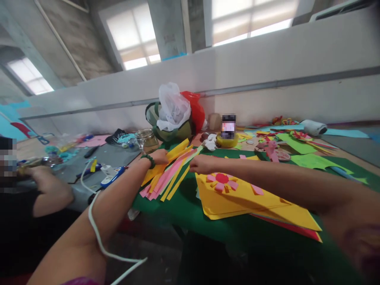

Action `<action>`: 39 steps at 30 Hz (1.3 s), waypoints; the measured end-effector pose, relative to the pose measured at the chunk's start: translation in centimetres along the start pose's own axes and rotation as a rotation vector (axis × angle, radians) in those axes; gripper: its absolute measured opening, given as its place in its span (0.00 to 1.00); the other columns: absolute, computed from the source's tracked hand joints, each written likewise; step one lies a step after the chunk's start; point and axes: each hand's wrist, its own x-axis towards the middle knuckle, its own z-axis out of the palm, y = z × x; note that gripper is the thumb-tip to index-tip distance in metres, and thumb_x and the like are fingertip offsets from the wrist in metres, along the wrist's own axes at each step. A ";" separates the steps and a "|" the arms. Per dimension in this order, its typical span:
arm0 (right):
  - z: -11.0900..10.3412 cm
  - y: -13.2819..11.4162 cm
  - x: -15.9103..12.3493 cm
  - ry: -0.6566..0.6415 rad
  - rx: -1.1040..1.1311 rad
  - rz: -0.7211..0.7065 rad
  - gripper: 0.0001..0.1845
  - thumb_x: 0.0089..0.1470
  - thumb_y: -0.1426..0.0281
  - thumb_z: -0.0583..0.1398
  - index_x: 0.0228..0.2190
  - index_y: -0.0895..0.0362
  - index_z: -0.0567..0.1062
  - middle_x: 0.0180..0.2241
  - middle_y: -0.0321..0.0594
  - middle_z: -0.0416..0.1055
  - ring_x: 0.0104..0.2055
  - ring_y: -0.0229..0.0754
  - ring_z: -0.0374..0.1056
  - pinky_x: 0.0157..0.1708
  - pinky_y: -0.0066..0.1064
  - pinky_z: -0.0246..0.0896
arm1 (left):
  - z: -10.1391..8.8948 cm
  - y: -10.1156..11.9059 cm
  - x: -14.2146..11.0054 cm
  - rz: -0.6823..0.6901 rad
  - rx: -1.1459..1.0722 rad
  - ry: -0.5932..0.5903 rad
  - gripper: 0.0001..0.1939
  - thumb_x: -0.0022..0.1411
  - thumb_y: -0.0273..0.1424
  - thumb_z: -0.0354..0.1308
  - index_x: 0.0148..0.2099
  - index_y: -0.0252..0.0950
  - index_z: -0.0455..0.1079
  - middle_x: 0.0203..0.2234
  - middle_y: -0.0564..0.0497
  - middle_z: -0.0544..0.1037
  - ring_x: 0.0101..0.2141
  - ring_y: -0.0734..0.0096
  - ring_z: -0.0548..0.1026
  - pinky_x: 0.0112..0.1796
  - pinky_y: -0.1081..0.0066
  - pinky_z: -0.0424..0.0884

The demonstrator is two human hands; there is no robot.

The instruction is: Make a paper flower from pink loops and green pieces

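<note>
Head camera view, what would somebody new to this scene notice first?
Probably the flower with its red centre and pink petals, lying on the yellow sheets, nearer the viewer than the right hand. Next might come the fanned pink and yellow strips left of the sheets, with the left hand at their far end. Behind the hands, the white bag stands out beside the red bag, near the wall.

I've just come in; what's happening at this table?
A person's left hand is on a spread of yellow and pink strips. The right hand is just beside them; what it may hold is hidden. Nearer the person, a red-centred flower with pink petals lies on yellow sheets.
</note>
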 end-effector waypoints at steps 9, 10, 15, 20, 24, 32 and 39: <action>2.1 1.4 9.4 0.225 -0.129 0.032 0.19 0.57 0.69 0.58 0.50 0.53 0.72 0.49 0.48 0.74 0.49 0.51 0.71 0.38 0.32 0.62 | -0.2 -1.2 0.1 0.048 -0.065 -0.029 0.22 0.51 0.25 0.54 0.50 0.33 0.71 0.43 0.47 0.81 0.41 0.64 0.78 0.37 0.76 0.73; 2.1 1.4 9.6 0.226 -0.142 -0.004 0.15 0.58 0.70 0.57 0.47 0.53 0.75 0.48 0.47 0.75 0.48 0.51 0.71 0.38 0.32 0.62 | -0.2 -1.3 0.1 0.047 -0.068 -0.029 0.22 0.52 0.25 0.54 0.51 0.33 0.71 0.44 0.47 0.81 0.42 0.64 0.78 0.36 0.76 0.73; 2.3 1.9 9.3 0.233 -0.164 -0.136 0.15 0.60 0.77 0.51 0.43 0.58 0.75 0.43 0.53 0.75 0.44 0.50 0.72 0.35 0.33 0.59 | 0.1 -1.2 -0.1 0.025 -0.042 0.021 0.21 0.54 0.26 0.55 0.52 0.31 0.69 0.47 0.42 0.79 0.47 0.59 0.76 0.41 0.73 0.72; 3.4 2.8 7.5 0.254 -0.018 -0.182 0.13 0.54 0.80 0.55 0.39 0.61 0.76 0.35 0.53 0.77 0.40 0.49 0.71 0.35 0.33 0.58 | 0.7 -0.6 -0.4 0.013 -0.023 0.059 0.22 0.56 0.24 0.53 0.53 0.27 0.66 0.49 0.38 0.77 0.50 0.55 0.75 0.45 0.71 0.69; 4.5 3.2 7.3 0.385 0.251 -0.113 0.09 0.52 0.78 0.57 0.35 0.61 0.76 0.36 0.50 0.77 0.41 0.46 0.71 0.39 0.33 0.61 | 0.8 0.1 -0.4 0.007 -0.018 0.067 0.24 0.53 0.23 0.57 0.53 0.29 0.65 0.50 0.36 0.76 0.49 0.55 0.75 0.43 0.70 0.70; 5.7 4.0 9.7 0.562 1.011 0.169 0.05 0.49 0.75 0.63 0.29 0.59 0.70 0.21 0.32 0.71 0.23 0.34 0.69 0.27 0.27 0.69 | 1.9 0.3 0.1 -0.013 -0.049 0.087 0.27 0.54 0.23 0.57 0.57 0.28 0.63 0.50 0.34 0.76 0.50 0.53 0.75 0.43 0.68 0.70; 4.8 3.9 8.4 0.580 1.385 0.274 0.13 0.45 0.78 0.65 0.33 0.58 0.69 0.20 0.29 0.70 0.20 0.31 0.67 0.25 0.25 0.69 | 3.2 0.3 0.4 -0.061 -0.118 0.146 0.28 0.56 0.24 0.56 0.59 0.28 0.60 0.47 0.32 0.77 0.47 0.51 0.77 0.41 0.66 0.70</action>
